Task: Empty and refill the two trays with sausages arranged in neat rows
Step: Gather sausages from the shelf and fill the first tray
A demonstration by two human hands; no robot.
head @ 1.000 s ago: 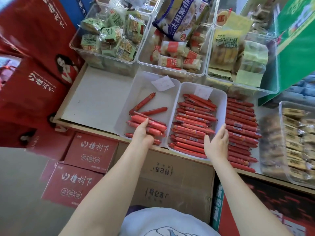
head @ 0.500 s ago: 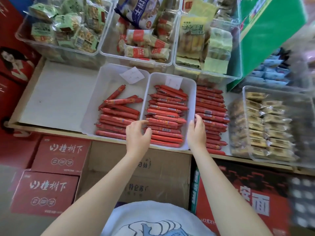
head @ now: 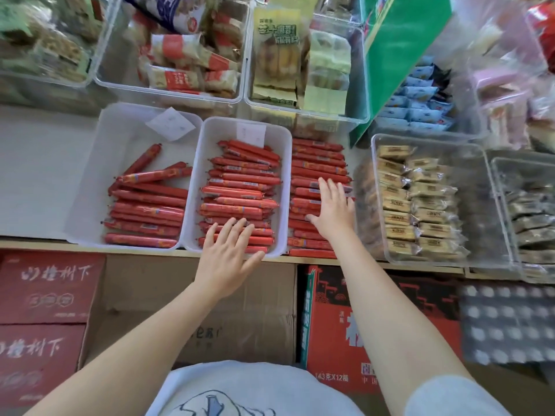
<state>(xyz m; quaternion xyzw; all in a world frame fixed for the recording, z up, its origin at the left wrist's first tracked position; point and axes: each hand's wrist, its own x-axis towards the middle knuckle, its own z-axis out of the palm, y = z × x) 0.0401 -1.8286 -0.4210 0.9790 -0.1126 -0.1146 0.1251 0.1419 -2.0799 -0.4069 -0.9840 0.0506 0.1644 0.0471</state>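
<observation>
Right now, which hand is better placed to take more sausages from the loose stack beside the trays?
Right. The right hand lies flat, fingers spread, on the loose stack right of both trays. The left hand rests over the right tray, a tray wall away from that stack.

We look down on two white trays of red sausages: left tray (head: 90, 187), right tray (head: 283, 187). Our left hand (head: 231, 250) lies flat on the right tray's sausages (head: 240, 193); our right hand (head: 333, 211) presses a loose sausage stack (head: 315, 157) beside it
</observation>
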